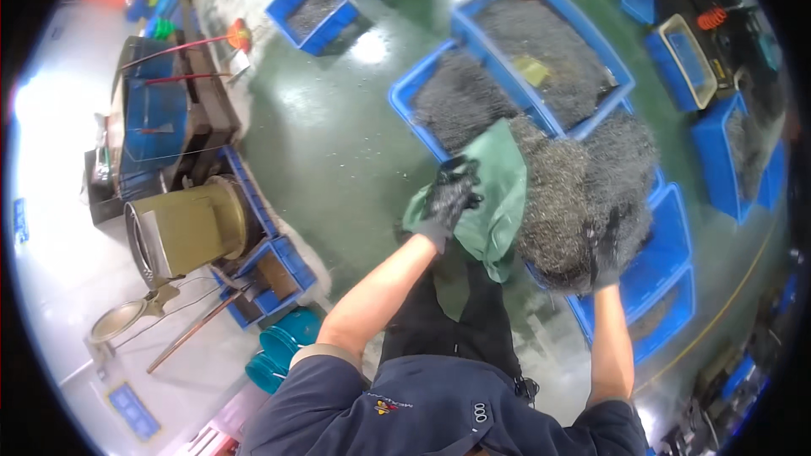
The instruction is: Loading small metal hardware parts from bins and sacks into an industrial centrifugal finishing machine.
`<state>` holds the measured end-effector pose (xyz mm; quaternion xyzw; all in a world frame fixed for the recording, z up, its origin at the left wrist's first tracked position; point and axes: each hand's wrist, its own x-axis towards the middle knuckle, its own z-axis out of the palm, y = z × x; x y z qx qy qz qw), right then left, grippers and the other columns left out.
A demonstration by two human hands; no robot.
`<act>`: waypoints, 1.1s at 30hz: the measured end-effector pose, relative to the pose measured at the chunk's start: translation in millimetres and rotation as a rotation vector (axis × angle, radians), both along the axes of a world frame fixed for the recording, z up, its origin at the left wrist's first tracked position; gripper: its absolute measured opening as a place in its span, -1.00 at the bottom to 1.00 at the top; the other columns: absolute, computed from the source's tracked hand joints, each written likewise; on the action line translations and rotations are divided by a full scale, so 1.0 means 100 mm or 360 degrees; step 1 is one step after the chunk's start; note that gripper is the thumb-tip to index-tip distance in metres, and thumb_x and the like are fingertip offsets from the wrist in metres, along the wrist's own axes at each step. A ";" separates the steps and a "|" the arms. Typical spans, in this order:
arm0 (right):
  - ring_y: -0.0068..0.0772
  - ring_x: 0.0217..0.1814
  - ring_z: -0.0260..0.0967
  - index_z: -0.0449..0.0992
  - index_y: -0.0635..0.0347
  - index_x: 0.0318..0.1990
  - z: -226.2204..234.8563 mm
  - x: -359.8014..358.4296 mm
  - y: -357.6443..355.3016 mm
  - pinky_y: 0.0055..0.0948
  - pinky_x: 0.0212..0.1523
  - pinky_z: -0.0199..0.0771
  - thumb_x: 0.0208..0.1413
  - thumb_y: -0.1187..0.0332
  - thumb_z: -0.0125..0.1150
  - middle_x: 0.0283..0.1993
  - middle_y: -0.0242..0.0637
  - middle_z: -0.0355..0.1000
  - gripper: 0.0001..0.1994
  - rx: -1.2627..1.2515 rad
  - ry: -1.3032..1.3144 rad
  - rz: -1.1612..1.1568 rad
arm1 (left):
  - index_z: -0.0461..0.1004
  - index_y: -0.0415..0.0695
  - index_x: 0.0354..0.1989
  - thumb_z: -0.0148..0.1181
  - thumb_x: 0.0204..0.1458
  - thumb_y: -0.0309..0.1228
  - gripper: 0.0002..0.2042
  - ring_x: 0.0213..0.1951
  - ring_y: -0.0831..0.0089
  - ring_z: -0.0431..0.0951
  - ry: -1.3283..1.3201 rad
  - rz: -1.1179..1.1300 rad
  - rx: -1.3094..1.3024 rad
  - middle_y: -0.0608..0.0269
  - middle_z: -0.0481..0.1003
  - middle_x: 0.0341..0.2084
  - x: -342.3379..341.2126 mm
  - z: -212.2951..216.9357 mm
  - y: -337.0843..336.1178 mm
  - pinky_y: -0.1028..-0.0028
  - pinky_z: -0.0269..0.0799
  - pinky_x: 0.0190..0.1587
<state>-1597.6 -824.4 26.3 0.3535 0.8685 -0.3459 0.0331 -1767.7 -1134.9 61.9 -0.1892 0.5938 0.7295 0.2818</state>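
Observation:
My left hand (452, 194), in a dark glove, is closed on a crumpled green plastic bag (500, 203). The bag hangs in front of my legs, its right side against a heap of small grey metal pieces (553, 203). My right hand (603, 249), also in a dark glove, lies against the near right side of that heap. Its fingers look stretched out, though they blend with the dark pieces. The heap rises above a blue bin whose walls it mostly hides. Beyond the bag stands a blue bin (405, 89) full of similar pieces.
A larger blue bin (498, 55) of grey pieces, with a yellowish item (530, 70) on top, stands farther off. Blue bins (673, 236) are close on the right. A yellowish drum machine (190, 228) and teal buckets (291, 333) are at left. A small blue bin (317, 38) stands far ahead.

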 end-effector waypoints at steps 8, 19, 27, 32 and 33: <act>0.00 0.50 -0.21 -0.05 0.23 0.40 -0.02 -0.68 -0.19 -0.24 0.45 -0.17 0.08 0.06 0.18 0.45 0.06 -0.12 -0.18 0.0246 0.0015 0.0567 | 0.44 -0.17 0.03 0.03 0.12 -0.07 -0.55 -0.19 0.18 0.55 0.1325 -0.1041 -0.1642 -0.06 0.50 -0.14 -1.36 -1.51 -0.13 0.36 0.45 -0.16; 0.03 0.46 -0.08 0.13 0.25 0.33 -0.62 -1.22 0.19 -0.26 0.42 -0.05 0.09 -0.09 0.12 0.39 0.08 0.04 -0.23 0.0112 -0.0306 0.1280 | 0.53 -0.25 -0.15 0.16 0.04 0.05 -0.48 -0.47 0.28 0.45 0.0146 -0.2053 -0.1469 0.06 0.50 -0.36 -2.01 -1.27 1.11 0.27 0.42 -0.43; 0.04 0.42 0.00 0.43 0.21 0.13 -0.33 -0.59 -0.75 -0.20 0.34 0.11 0.01 0.15 0.19 0.38 0.08 0.06 -0.47 -0.0028 -0.0367 0.0918 | 0.52 -0.10 -0.09 0.13 0.07 0.04 -0.55 -0.31 0.36 0.52 -0.0396 -0.1744 -0.1160 0.20 0.49 -0.26 -1.97 -1.30 0.71 0.25 0.54 -0.32; 0.07 0.46 -0.13 0.35 0.29 0.17 -0.17 -0.42 -0.97 -0.11 0.36 0.06 -0.06 0.15 0.20 0.41 0.12 -0.02 -0.38 0.0294 -0.0164 0.0803 | 0.53 -0.14 -0.19 0.19 0.06 -0.08 -0.64 -0.46 0.39 0.51 0.0052 -0.2098 -0.1144 0.23 0.47 -0.45 -2.06 -1.68 0.34 0.37 0.52 -0.43; 0.07 0.48 -0.18 0.28 0.24 0.24 -0.14 -0.42 -0.92 -0.08 0.39 -0.02 -0.03 0.08 0.20 0.41 0.04 0.00 -0.32 0.0315 -0.0365 0.0873 | 0.54 -0.17 -0.24 0.21 0.06 -0.15 -0.69 -0.53 0.40 0.50 -0.0061 -0.2097 -0.1163 0.24 0.47 -0.50 -2.02 -1.69 0.37 0.40 0.51 -0.47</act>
